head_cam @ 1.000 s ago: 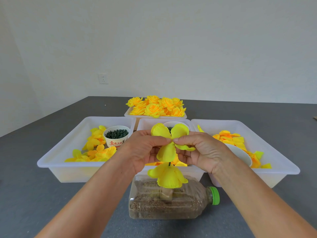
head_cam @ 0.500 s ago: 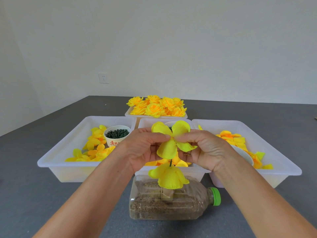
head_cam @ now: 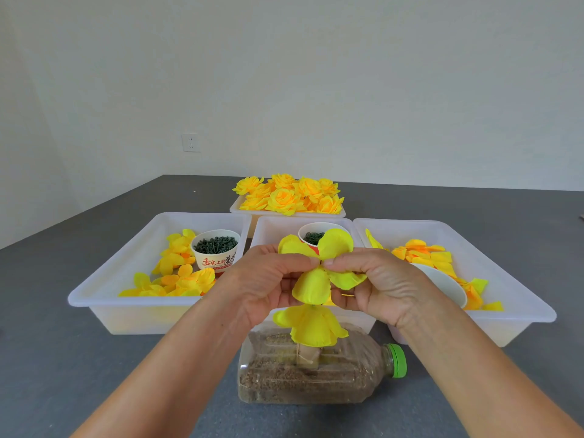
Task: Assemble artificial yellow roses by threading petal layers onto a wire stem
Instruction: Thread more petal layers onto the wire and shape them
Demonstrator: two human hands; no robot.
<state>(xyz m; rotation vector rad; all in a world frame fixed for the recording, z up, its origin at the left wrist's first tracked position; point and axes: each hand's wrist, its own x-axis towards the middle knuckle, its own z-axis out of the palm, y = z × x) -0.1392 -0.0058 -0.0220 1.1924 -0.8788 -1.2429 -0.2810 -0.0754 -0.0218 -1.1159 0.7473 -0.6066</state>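
A yellow petal layer [head_cam: 319, 263] with several lobes is pinched at its centre between my left hand [head_cam: 265, 286] and my right hand [head_cam: 376, 286], fingertips meeting over the middle. Just below it a folded yellow petal cluster [head_cam: 311, 325] sits on a thin wire stem that is mostly hidden. The stem stands in a taped holder on a clear plastic bottle [head_cam: 316, 377] lying on its side, filled with sand and closed by a green cap.
Three white trays stand behind: the left tray [head_cam: 104, 292] with loose petals and a paper cup of green parts [head_cam: 216, 249], the middle tray [head_cam: 271, 226] with another cup, the right tray [head_cam: 518, 298] with petals. A far tray holds finished yellow roses [head_cam: 289, 196].
Both hands and the petal layer have stayed almost in place over the stem; my fingertips have closed in slightly on the layer's centre.
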